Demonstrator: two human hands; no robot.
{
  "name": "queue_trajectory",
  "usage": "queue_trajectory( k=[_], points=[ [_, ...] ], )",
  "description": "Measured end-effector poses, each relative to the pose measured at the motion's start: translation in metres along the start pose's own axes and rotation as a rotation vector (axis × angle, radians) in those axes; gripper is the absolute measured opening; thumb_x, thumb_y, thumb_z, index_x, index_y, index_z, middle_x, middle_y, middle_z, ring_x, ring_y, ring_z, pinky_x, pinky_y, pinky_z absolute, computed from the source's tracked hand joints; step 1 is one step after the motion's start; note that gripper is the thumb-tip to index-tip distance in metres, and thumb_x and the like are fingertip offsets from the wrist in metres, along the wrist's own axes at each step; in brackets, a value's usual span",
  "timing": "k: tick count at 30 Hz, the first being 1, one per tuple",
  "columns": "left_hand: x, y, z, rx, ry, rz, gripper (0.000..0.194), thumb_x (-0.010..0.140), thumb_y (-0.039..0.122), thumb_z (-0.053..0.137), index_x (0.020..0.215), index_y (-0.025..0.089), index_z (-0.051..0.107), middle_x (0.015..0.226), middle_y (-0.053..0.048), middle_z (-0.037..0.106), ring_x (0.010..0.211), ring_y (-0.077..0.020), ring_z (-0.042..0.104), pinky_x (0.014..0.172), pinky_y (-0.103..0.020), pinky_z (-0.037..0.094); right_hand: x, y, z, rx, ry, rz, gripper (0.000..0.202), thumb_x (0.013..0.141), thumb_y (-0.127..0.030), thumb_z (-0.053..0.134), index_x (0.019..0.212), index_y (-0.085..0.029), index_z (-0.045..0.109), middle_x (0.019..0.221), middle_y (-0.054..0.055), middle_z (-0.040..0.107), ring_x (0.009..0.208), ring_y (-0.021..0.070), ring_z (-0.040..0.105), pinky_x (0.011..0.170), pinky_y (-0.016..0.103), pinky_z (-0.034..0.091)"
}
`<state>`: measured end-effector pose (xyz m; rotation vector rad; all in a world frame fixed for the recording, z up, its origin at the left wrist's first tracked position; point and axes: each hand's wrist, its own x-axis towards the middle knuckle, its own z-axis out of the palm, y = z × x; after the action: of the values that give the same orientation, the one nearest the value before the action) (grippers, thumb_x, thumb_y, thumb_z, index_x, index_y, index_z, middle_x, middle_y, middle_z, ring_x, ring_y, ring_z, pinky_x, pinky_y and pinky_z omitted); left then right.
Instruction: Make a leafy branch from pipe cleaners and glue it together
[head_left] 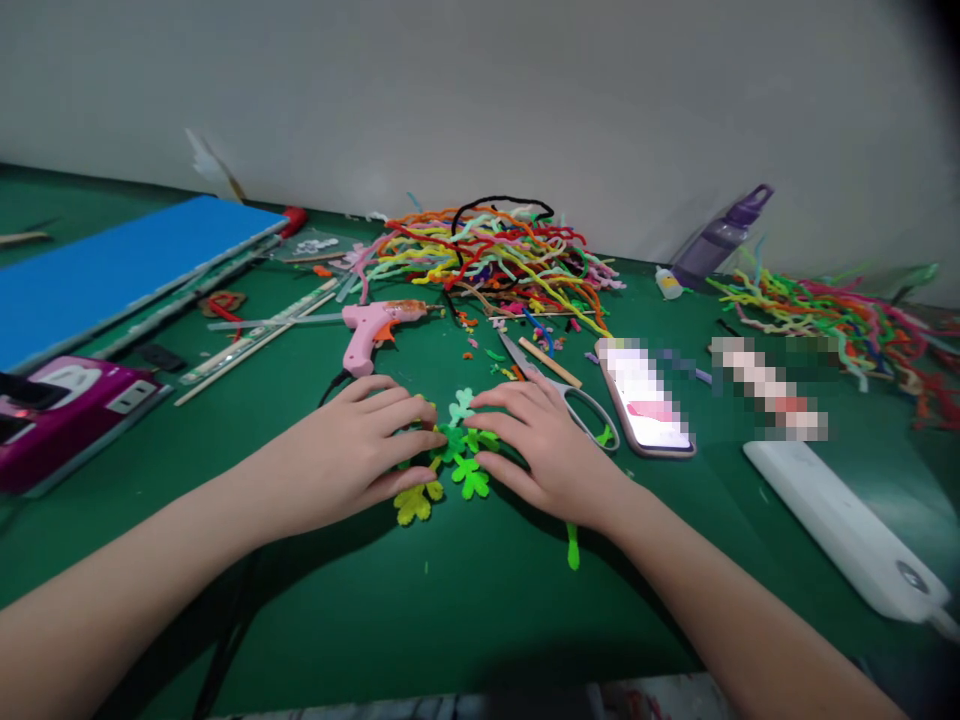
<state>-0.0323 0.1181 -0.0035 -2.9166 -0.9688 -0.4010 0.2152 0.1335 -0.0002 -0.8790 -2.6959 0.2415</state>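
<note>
Several leaf shapes of fuzzy pipe cleaner lie on the green table (360, 620) between my hands: a bright green leaf (472, 478), a yellow-green leaf (414, 503) and a pale mint leaf (461, 405). My left hand (367, 445) rests palm down over the left leaves, its fingers spread and partly hiding them. From the right, my right hand (536, 435) reaches the other leaves with spread fingers, fingertips at their edges. A bright green strip (573, 547) lies below my right wrist. Neither hand is closed round anything visible.
Behind my hands are a pink glue gun (365, 336), scissors (592, 415), a phone (646, 400) and a pipe cleaner pile (487, 250). A magenta power box (75, 420) and blue board (142, 260) are left; a white device (840, 530) and purple bottle (712, 250) are right.
</note>
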Motion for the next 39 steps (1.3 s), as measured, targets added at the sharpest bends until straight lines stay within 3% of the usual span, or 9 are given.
queue_trajectory(
  k=[3,7,15,22,32,39],
  points=[
    [0.000,0.001,0.000,-0.021,-0.023,0.013,0.028,0.091,0.036,0.050,0.115,0.026,0.060,0.110,-0.004,0.065,0.099,-0.0234,0.056,0.096,-0.042,0.034,0.000,0.002,-0.001,-0.004,0.045,0.006,0.020,0.093,-0.023,0.045,0.104,-0.021,0.062,0.113,0.005,0.061,0.112,0.0189,0.050,0.109,0.046,0.022],
    [0.001,0.003,0.001,-0.060,-0.050,0.032,0.036,0.090,0.036,0.051,0.125,0.028,0.055,0.115,-0.004,0.065,0.106,-0.0239,0.055,0.099,-0.042,0.033,0.000,0.004,0.001,-0.025,0.030,0.025,0.018,0.092,-0.021,0.047,0.101,-0.021,0.063,0.107,0.003,0.063,0.108,0.0183,0.052,0.107,0.044,0.022],
    [0.002,0.003,0.001,-0.113,-0.072,0.028,0.035,0.088,0.040,0.054,0.121,0.029,0.057,0.119,-0.003,0.065,0.112,-0.0244,0.054,0.102,-0.042,0.033,-0.001,0.007,0.005,-0.009,-0.011,0.039,0.015,0.092,-0.026,0.051,0.101,-0.022,0.062,0.104,0.001,0.067,0.105,0.0179,0.055,0.109,0.044,0.017],
    [0.002,0.002,0.002,-0.121,-0.069,0.024,0.033,0.089,0.039,0.053,0.120,0.030,0.058,0.121,-0.002,0.065,0.114,-0.0234,0.053,0.104,-0.042,0.032,-0.001,0.007,0.006,-0.001,-0.015,0.060,0.018,0.092,-0.024,0.050,0.105,-0.021,0.063,0.105,0.003,0.066,0.103,0.0178,0.056,0.107,0.043,0.020],
    [0.002,-0.001,0.002,-0.186,-0.086,0.003,0.035,0.087,0.039,0.056,0.121,0.030,0.058,0.119,-0.002,0.066,0.113,-0.0234,0.054,0.103,-0.041,0.035,-0.001,0.003,0.013,-0.016,0.009,0.105,0.016,0.091,-0.026,0.050,0.095,-0.019,0.064,0.096,0.004,0.065,0.097,0.0185,0.055,0.106,0.041,0.023],
    [0.000,-0.002,0.000,-0.112,-0.113,0.011,0.035,0.090,0.039,0.051,0.124,0.031,0.057,0.123,0.001,0.065,0.115,-0.0228,0.055,0.105,-0.043,0.030,0.000,0.002,0.015,-0.053,0.036,0.125,0.016,0.091,-0.027,0.050,0.092,-0.019,0.064,0.095,0.003,0.064,0.097,0.0183,0.055,0.107,0.042,0.020]
  ],
)
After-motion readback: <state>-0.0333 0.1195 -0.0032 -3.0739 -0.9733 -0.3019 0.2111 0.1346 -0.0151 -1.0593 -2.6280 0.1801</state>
